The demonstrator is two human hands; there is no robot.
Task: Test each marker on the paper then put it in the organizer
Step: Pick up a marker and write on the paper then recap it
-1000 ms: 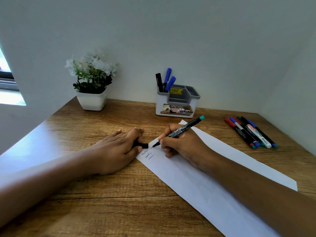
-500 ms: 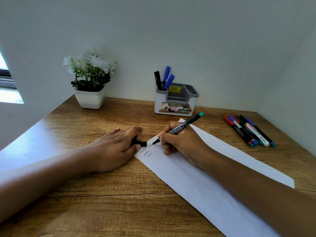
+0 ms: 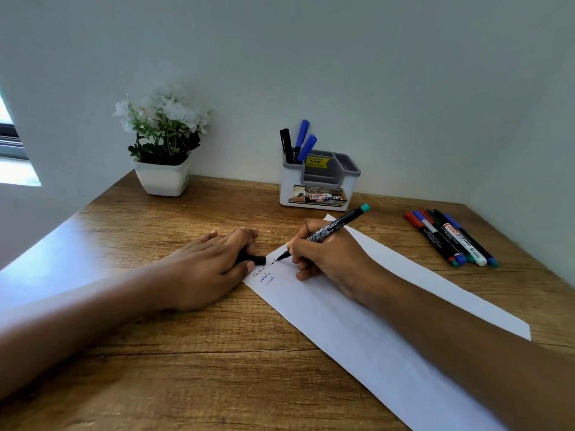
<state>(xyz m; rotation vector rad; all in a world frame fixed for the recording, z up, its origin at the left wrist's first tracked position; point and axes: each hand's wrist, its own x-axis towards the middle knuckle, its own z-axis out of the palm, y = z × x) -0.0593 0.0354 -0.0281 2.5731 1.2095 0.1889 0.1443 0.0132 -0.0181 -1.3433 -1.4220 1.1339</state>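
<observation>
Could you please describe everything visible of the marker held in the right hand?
The marker is slim, with a black barrel carrying white print and a teal end plug. It is uncapped and tilted, teal end up and away to the right, fine tip touching the white paper beside small handwritten words. The right hand pinches its lower barrel.

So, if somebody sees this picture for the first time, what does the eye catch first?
The right hand writes with a teal-ended marker on the paper at centre, while the left hand beside it holds a black cap. Behind them stands the white organizer; loose markers lie at the right.
</observation>
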